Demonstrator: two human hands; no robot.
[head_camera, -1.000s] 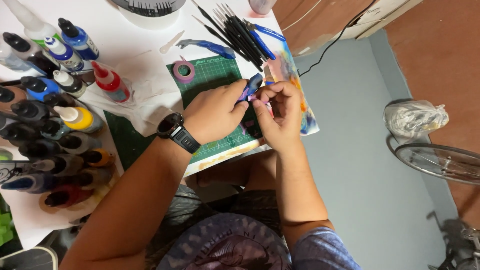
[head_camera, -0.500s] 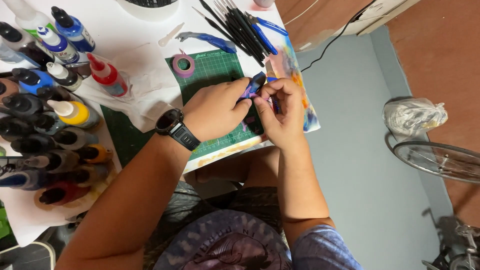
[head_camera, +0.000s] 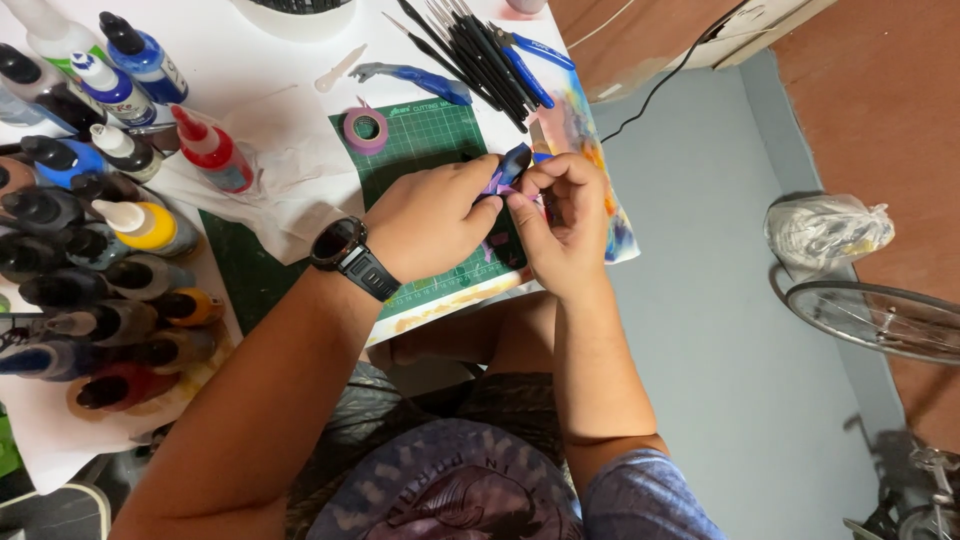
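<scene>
Since the earlier frame both hands have stayed over the green cutting mat (head_camera: 425, 150). Left hand (head_camera: 430, 225) and right hand (head_camera: 565, 225) pinch a small purple piece (head_camera: 497, 185) above the mat. Paint bottles (head_camera: 150, 228), contents hidden, stand left of it.

The cutting mat (head_camera: 425, 135) is green with a pale grid; the tape roll (head_camera: 366, 128) on it is lilac; the pliers (head_camera: 410, 78) have blue handles. A red-capped bottle (head_camera: 210, 150) stands near a yellow one (head_camera: 150, 226); the wristwatch (head_camera: 345, 255) is black.
</scene>
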